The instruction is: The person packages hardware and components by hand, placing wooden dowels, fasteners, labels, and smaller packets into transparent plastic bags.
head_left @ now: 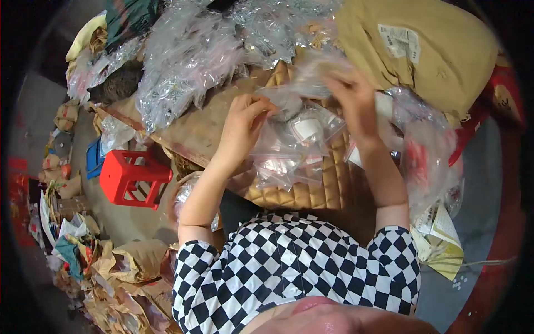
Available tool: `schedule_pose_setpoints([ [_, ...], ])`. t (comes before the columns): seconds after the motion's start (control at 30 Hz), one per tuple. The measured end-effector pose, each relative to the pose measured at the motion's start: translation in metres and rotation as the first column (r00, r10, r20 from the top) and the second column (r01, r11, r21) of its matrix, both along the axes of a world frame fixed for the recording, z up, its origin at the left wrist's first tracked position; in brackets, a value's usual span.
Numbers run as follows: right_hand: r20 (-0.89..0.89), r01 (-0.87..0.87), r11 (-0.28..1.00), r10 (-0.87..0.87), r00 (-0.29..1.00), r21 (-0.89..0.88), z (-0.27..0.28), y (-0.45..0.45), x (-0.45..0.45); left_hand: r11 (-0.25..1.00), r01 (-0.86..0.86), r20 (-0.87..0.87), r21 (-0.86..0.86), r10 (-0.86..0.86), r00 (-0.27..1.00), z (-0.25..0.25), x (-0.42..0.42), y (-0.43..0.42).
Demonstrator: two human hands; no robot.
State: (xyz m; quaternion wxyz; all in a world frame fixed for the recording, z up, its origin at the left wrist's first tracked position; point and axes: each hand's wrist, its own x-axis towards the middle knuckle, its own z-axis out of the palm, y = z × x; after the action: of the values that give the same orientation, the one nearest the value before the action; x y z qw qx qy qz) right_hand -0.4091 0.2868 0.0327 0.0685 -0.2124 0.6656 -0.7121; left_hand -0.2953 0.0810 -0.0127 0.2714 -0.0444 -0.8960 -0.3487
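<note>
My left hand [248, 119] is closed over the left side of a clear plastic bag [270, 133], thumb and fingers pinched near its upper edge. On the right, my right hand [350, 92] is raised beside a blurred clear plastic piece [318, 72]; motion smears its fingers, so its grip cannot be made out. Between and below the hands lie clear zip bags, one with a white roll-like item [307, 129] showing through. More small clear bags [281, 167] rest nearer my body on a tan quilted cloth [328, 181].
A large heap of clear bags [194, 61] covers the table's far side. At the back right sits a big tan sack [423, 50] with a label. A red stool [136, 178] stands left of the table, near brown paper packaging [139, 261]. Crumpled plastic [425, 156] hangs at right.
</note>
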Motion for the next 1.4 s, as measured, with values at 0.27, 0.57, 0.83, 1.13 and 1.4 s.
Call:
schedule_pose_setpoints([
  [0.27,-0.674,0.306,0.602,0.684,0.279,0.738,0.014,-0.035,0.025,0.971,0.180,-0.031,-0.154,-0.187,0.982,0.026,0.021,0.014],
  [0.57,-0.817,-0.109,0.877,0.476,0.326,0.468,0.037,-0.001,0.009,0.944,0.052,-0.171,-0.325,-0.113,0.979,0.031,0.021,0.004],
  [0.83,-0.729,0.091,0.752,0.591,0.346,0.653,0.019,0.014,0.004,0.829,-0.003,-0.164,-0.559,-0.107,0.981,0.025,0.008,-0.012],
  [1.13,-0.782,0.045,0.836,0.492,0.383,0.548,-0.001,0.001,0.015,0.728,0.078,0.058,-0.682,-0.053,0.997,0.006,-0.001,0.004],
  [1.4,-0.706,-0.021,0.858,0.436,0.558,0.514,0.008,0.006,0.006,0.961,0.001,-0.178,-0.275,-0.052,0.983,0.030,-0.011,0.014],
])
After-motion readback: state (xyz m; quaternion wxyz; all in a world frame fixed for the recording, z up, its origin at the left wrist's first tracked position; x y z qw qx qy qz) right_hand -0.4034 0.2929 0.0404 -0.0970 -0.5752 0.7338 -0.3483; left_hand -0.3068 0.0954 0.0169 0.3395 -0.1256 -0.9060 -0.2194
